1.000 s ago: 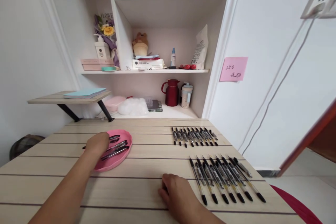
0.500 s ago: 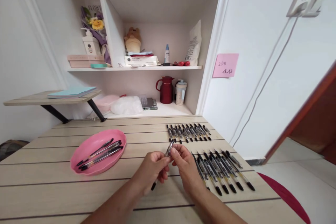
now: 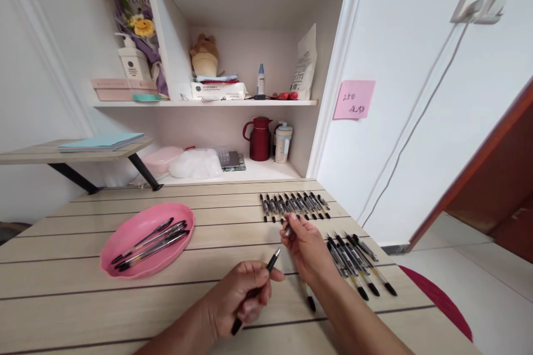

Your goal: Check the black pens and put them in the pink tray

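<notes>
My left hand (image 3: 245,297) is closed around an uncapped pen (image 3: 272,260), its silver tip pointing up and away and its black end showing below my palm. A little farther off and to the right, my right hand (image 3: 306,247) pinches a small dark and clear piece (image 3: 288,227) that looks like the pen's cap. Just beyond it lies a row of short black-and-clear pen pieces (image 3: 297,205). Several pens (image 3: 350,258) with black ends lie side by side, partly behind my right forearm. One more black-ended pen (image 3: 308,294) shows under that forearm.
A pink oval bowl (image 3: 187,213) with several pens stands at the left. Behind the table, shelves (image 3: 208,104) hold a red jug (image 3: 260,141) and a pale cup (image 3: 283,144). A small raised stand (image 3: 25,153) is at the far left. A cable hangs on the right wall.
My hands have come apart. The pen tip is now bare in my left hand, and my right hand has moved away up and right with the small piece. The view has shifted slightly.
</notes>
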Motion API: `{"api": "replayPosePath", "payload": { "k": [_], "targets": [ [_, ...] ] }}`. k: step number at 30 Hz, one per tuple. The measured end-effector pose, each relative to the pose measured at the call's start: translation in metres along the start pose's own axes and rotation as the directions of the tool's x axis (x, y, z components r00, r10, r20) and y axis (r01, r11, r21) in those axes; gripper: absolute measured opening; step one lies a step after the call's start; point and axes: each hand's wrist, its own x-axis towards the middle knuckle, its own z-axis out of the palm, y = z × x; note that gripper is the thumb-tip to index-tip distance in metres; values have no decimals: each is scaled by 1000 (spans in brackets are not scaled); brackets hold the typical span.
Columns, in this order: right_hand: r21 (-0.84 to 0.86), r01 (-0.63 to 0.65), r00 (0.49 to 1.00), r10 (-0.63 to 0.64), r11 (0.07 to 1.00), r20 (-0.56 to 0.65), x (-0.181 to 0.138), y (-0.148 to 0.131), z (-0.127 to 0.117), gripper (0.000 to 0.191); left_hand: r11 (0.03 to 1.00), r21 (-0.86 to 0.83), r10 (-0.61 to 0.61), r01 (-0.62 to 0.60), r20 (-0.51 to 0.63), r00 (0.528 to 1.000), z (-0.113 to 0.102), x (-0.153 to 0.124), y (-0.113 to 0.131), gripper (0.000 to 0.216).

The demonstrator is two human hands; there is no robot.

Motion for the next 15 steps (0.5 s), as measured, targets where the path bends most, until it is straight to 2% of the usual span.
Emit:
{"api": "replayPosePath", "payload": {
  "k": [3,7,10,13,15],
  "targets": [
    [19,-13,999,14,1000,-39,7,-9,-7,37,999,-53,7,-6,15,1000,-3,0,-2,29],
    [-172,-12,999,5,985,-38,10,-8,-10,38,994,-96,48,-50,-31,998,-7,5,-7,30],
    [-365,-36,999,45,930,16,20,-13,-5,31,986,-117,103,-117,-120,987,-13,10,-4,31],
    [-645,17,995,51,764,87,43,-29,6,27,972,-106,186,-211,-207,961,-24,16,3,31],
    [-833,92,984,79,545,160,64,-37,15,29,959,-102,232,-263,-244,942,-33,19,9,30]
  ]
}}
